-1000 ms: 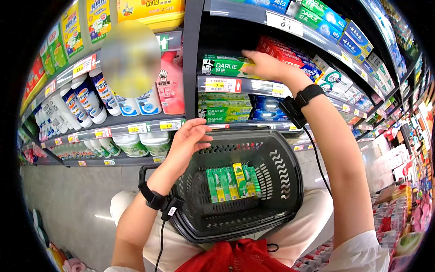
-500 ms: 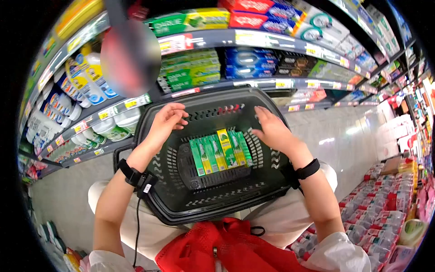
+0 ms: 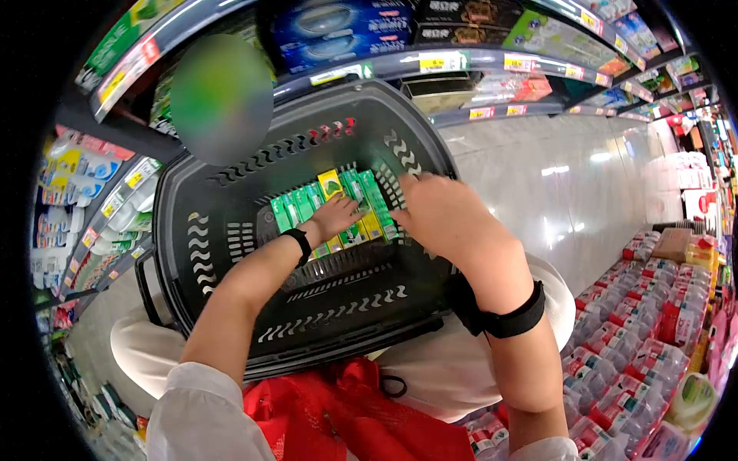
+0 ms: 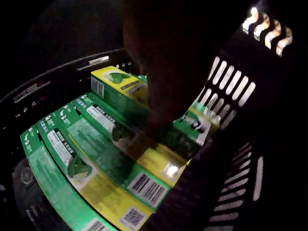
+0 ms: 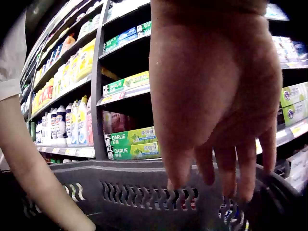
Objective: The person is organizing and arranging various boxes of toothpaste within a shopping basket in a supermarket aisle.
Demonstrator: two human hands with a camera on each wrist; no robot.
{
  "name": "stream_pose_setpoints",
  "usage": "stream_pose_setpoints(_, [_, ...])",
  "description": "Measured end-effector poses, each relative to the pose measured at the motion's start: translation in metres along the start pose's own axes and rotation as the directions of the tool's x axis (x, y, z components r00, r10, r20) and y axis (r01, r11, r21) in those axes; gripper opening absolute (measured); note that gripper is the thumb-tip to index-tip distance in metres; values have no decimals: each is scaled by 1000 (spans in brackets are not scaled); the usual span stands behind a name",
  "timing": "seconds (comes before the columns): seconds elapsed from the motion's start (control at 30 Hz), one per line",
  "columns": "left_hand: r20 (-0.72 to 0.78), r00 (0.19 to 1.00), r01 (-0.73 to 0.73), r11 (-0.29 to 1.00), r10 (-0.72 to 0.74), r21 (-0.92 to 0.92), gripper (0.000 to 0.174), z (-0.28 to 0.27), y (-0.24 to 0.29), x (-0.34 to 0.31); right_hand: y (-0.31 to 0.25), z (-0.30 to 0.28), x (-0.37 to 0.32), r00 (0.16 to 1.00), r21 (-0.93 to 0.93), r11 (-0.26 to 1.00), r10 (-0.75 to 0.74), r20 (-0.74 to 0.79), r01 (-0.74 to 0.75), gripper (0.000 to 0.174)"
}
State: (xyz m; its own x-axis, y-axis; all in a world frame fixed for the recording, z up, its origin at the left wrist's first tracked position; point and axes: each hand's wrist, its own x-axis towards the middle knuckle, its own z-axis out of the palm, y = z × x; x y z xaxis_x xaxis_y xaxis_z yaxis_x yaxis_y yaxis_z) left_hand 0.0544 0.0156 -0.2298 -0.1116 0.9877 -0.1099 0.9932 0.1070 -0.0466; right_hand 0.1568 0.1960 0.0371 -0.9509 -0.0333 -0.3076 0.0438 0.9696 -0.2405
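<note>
Several green and yellow toothpaste boxes (image 3: 304,203) stand in a row on the bottom of the black shopping basket (image 3: 231,192). One toothpaste box (image 4: 120,86) with a yellow end sits higher than its neighbours. My left hand (image 3: 336,217) reaches into the basket and grips this raised box. In the left wrist view that hand is a dark shape across the box's middle, and its far fingers are hidden. Over the basket's right side, my right hand (image 3: 446,215) hangs with nothing in it. The right wrist view shows its palm and fingers pointing loosely down.
Shelves of toothpaste cartons (image 3: 346,31) rise just beyond the basket, whose rim stands close to a shelf edge (image 3: 400,65). Cleaning bottles (image 5: 60,122) line the shelves to the left. Packed plastic bottles (image 3: 630,353) lie on the right.
My right hand has left the toothpaste shelf and come back over the basket. My left hand has gone down from the rim onto the raised box. The view has swung right and down.
</note>
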Motion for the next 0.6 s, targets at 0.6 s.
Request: stream_pose_setpoints(0.6, [101, 746, 341, 247, -658, -907, 45, -145, -12, -36, -23, -18, 15, 978, 108, 984, -123, -170, 143, 41])
